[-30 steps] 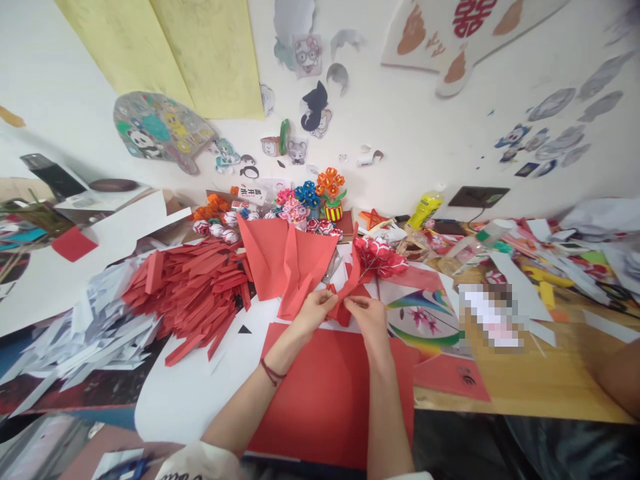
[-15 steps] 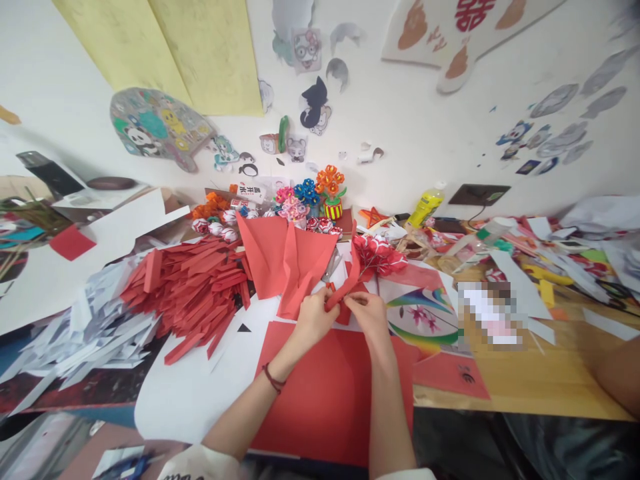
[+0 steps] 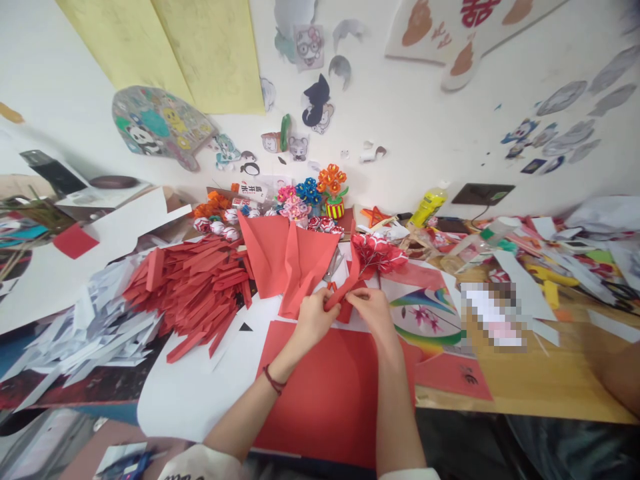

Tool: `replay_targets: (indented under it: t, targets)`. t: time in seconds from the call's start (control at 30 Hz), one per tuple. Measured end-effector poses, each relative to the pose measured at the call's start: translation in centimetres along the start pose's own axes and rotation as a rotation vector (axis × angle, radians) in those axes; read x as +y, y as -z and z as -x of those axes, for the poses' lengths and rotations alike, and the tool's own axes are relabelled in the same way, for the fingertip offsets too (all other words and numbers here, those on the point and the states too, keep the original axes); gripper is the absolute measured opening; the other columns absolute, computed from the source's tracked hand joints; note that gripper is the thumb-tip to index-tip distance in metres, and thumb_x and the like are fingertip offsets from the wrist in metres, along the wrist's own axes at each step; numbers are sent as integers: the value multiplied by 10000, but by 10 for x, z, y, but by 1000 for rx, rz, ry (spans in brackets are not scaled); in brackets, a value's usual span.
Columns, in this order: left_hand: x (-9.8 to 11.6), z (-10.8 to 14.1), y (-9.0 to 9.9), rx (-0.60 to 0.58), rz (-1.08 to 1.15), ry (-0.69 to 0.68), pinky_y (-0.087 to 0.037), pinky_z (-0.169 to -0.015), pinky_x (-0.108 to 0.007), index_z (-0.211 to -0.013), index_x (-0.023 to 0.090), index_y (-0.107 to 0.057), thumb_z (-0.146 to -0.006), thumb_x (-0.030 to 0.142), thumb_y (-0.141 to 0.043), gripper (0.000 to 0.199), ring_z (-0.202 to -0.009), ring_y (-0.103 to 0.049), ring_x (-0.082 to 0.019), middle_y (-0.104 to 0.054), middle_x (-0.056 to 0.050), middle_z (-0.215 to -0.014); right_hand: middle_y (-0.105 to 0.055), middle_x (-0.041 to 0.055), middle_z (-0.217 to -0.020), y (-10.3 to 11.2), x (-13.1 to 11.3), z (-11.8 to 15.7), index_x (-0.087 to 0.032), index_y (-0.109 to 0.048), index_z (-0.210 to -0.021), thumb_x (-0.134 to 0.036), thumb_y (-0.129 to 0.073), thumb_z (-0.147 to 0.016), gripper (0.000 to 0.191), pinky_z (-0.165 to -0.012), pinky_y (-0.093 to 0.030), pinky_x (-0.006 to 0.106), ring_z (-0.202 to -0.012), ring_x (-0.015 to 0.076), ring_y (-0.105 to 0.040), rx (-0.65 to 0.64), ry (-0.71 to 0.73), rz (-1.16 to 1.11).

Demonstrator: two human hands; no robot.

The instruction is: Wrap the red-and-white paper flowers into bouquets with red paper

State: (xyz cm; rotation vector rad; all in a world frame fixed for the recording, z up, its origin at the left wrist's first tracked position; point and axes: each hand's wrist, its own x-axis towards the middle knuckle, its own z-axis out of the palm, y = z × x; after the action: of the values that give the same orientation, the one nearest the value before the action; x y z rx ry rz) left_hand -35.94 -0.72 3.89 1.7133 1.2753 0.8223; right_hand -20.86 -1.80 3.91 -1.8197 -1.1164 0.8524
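Observation:
Near the middle of the table, my left hand (image 3: 315,318) is closed on a folded red paper strip (image 3: 349,283), which curves upward between my hands. My right hand (image 3: 374,311) pinches the same strip lower down, thumb and forefinger together. Beneath my forearms lies a large red paper sheet (image 3: 315,393). Folded red paper (image 3: 306,267) stands just past my left hand. Beside it, partly covered, are scissors (image 3: 332,268). A bunch of red and white paper flowers (image 3: 380,252) lies beyond my right hand.
Heaps of red strips (image 3: 193,287) and white strips (image 3: 95,327) spread to the left. Small bead-like flowers (image 3: 332,190) stand by the wall. A yellow bottle (image 3: 428,207) and paper scraps (image 3: 527,287) are at right. A person's arm (image 3: 617,370) shows at the right edge.
My right hand has shifted slightly and its wrist has turned a little, fingers still on the strip. My left hand keeps its hold. The whole view has moved slightly.

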Motion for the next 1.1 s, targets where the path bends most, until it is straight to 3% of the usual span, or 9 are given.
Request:
replay_targets:
  t: [0.13,0.3,0.4,0.47,0.67,1.1]
  targets:
    - [-3,1,-4,21,27,-3,-329,-531,-208,-707,176,-553,-735,195,-571,38,-555,-487,-106,-568,28,-622,-706,50,-689,-5,-2,20,-212,-760,-825,-336,-601,-714,230,-582,-422,264,-655,191,-626,31,71,120]
    - [-6,2,-6,2,89,-3,-351,-540,-202,-735,176,-549,-755,204,-545,34,-567,-524,-105,-598,26,-632,-536,-42,-491,-23,4,37,-152,-647,-1140,-401,-648,-709,498,-347,-251,207,-362,80,-376,-90,-100,-460]
    - [-8,2,-6,19,45,-9,-328,-531,-200,-709,176,-534,-749,210,-555,57,-552,-487,-96,-556,38,-601,-470,-74,-480,-31,3,36,-108,-663,-1033,-394,-729,-640,491,-319,-182,182,-346,37,-304,-39,-180,-748]
    - [-8,1,-5,34,4,-18,-307,-523,-200,-694,175,-523,-740,207,-562,68,-537,-449,-88,-515,47,-583,-450,-80,-457,-34,1,33,-102,-680,-886,-383,-751,-610,400,-311,-169,176,-333,24,-291,24,-200,-799]
    - [-5,4,-4,39,-37,-15,-308,-535,-210,-723,180,-535,-764,221,-543,59,-536,-441,-91,-516,45,-599,-437,-78,-370,-33,1,20,-115,-661,-727,-415,-771,-537,372,-288,-156,192,-281,41,-299,87,-259,-679]
    - [-11,0,-7,53,-15,9,-349,-551,-211,-753,185,-570,-764,223,-559,41,-573,-527,-111,-622,22,-660,-466,-68,-394,-9,5,6,-165,-601,-643,-405,-689,-645,255,-326,-242,207,-290,78,-388,-152,-104,-347]
